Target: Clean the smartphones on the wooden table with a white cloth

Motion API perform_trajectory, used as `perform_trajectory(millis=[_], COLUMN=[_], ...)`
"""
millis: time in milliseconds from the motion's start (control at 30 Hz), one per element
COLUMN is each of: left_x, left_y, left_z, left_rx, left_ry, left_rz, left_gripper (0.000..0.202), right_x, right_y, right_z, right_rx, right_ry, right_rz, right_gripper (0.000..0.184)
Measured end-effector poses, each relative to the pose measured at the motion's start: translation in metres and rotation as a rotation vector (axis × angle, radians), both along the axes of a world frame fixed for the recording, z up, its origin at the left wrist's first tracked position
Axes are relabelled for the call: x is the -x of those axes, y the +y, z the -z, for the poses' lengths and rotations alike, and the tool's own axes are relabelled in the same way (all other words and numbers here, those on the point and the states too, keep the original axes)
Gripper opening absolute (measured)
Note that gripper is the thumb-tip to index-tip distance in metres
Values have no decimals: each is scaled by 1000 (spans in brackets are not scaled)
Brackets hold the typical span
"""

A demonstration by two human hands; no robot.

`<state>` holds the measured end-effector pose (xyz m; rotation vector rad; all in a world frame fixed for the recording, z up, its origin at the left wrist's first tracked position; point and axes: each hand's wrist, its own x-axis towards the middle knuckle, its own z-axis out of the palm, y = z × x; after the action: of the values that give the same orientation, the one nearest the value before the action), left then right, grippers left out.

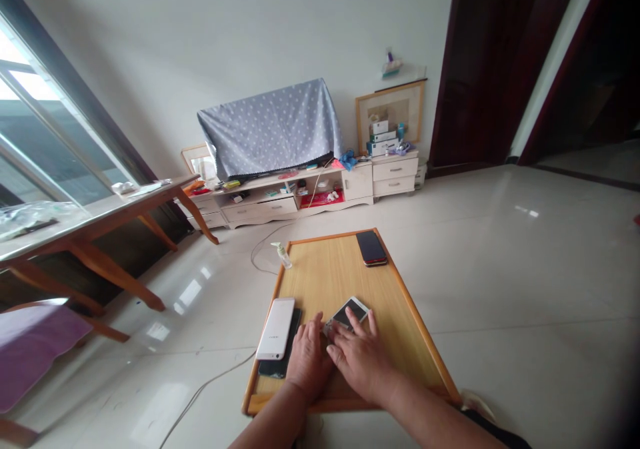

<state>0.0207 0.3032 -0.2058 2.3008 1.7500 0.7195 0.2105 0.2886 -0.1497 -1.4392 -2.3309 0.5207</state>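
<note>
Both my hands rest on a small wooden table (400,302) with an orange rim. My left hand (307,359) lies flat, fingers stretched toward a white-framed phone (347,314) lying screen up. My right hand (360,356) has its fingers spread over the near end of that phone, touching it. Left of my left hand a white phone (276,328) lies back up on top of a dark phone (280,366). A third, dark phone with a red edge (371,247) lies at the table's far right corner.
A small pump bottle (283,254) stands at the table's far left corner. A cable (210,386) runs over the glossy tiled floor. Beyond are a low white cabinet (300,196) with a cloth-covered screen (273,126), a long wooden table (100,216) at left, and dark doors (480,69) at right.
</note>
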Motion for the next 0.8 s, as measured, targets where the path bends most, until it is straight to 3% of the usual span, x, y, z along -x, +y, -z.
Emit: perform_trajectory(millis=[100,167,333,400,567,633,800], left_x=[-2,-2,1,1,-2,-3,-3], left_y=[0,0,2,2,0,-1,0], left_z=[-1,-1,3,2,-2,-3,-6], left_rx=[-31,-41,-38,-28,2,7,13], left_ry=[-7,-6,-4,-15,-36,-39,-31], left_rz=[-13,-16,4,7,-9,-14,-5], left_gripper=[77,79,66,67,80,80,68], right_x=[-10,-10,9,10,-10,-13,2], right_y=[18,23,7,11,46,50,17], right_z=[2,4,8,9,11,12,12], right_rx=[17,18,-23,-27,32,37,-8], right_ry=[-53,-64,-8,-2,-72,-88,-19], right_rz=[169,207,-43,-48,220,261,63], right_gripper=[55,56,53,53,54,55,54])
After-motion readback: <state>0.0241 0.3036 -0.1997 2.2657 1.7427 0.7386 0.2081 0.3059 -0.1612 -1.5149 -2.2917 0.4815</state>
